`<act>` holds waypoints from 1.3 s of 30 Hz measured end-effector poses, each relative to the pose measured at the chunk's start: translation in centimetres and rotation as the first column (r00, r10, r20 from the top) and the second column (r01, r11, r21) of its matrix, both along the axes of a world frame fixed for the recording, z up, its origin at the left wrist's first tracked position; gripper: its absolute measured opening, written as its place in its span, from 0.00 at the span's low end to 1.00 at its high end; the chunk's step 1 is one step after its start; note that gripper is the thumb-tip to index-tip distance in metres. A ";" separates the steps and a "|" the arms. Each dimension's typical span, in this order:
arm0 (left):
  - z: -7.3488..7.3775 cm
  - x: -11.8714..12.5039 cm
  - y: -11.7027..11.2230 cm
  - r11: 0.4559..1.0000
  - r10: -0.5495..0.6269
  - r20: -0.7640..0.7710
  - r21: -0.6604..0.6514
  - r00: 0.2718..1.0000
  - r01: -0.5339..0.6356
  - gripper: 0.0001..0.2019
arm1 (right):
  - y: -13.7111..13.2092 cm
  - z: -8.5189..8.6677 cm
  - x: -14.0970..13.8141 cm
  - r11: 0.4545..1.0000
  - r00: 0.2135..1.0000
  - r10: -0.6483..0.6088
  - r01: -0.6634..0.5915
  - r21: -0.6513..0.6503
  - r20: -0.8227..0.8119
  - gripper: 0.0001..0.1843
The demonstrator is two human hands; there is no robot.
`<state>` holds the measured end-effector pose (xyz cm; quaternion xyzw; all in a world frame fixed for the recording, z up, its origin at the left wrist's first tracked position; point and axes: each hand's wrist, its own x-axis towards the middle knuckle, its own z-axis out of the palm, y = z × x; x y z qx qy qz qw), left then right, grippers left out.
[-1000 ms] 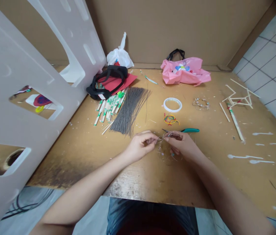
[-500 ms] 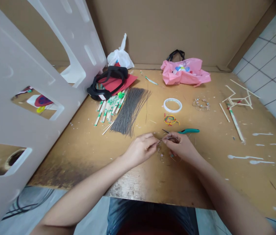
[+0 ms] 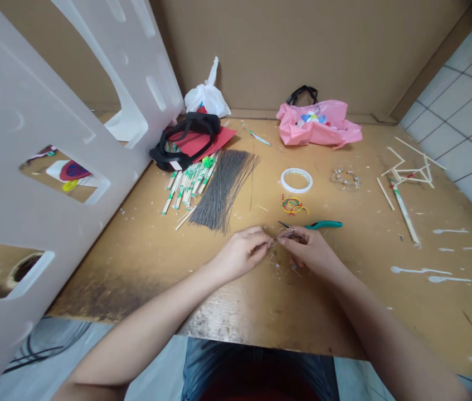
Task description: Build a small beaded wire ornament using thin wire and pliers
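a thin wire loop [image 3: 286,253] is pinched between the left hand [image 3: 242,253] and right hand [image 3: 313,252], fingertips closed on it just above the table [image 3: 144,262]; small beads seem threaded on it. green pliers [image 3: 317,225] lie just behind.

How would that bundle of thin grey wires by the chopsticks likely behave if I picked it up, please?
The grey wires lie loose and fan out at the far end, with no tie visible, so they would probably splay and slip apart when lifted. Each strand looks long and very thin, so the bundle is likely light and rather bendy.
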<state>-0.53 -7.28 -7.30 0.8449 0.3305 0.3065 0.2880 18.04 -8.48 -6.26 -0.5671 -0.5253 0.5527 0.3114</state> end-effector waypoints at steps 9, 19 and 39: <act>-0.2 0.1 0.2 0.954 0.089 0.145 -0.295 0.985 -0.043 0.08 | 0.1 -0.1 0.2 1.000 0.998 -0.011 0.011 0.002 -0.063 0.12; 0.2 -0.1 0.5 0.743 0.222 0.325 -0.667 0.919 0.056 0.12 | 0.1 -0.1 0.4 0.992 0.970 -0.116 0.103 -0.073 -0.215 0.13; 0.6 -0.1 0.5 0.693 0.268 0.350 -0.717 0.898 0.072 0.12 | 0.2 -0.1 0.3 0.991 0.964 -0.108 0.085 -0.100 -0.245 0.13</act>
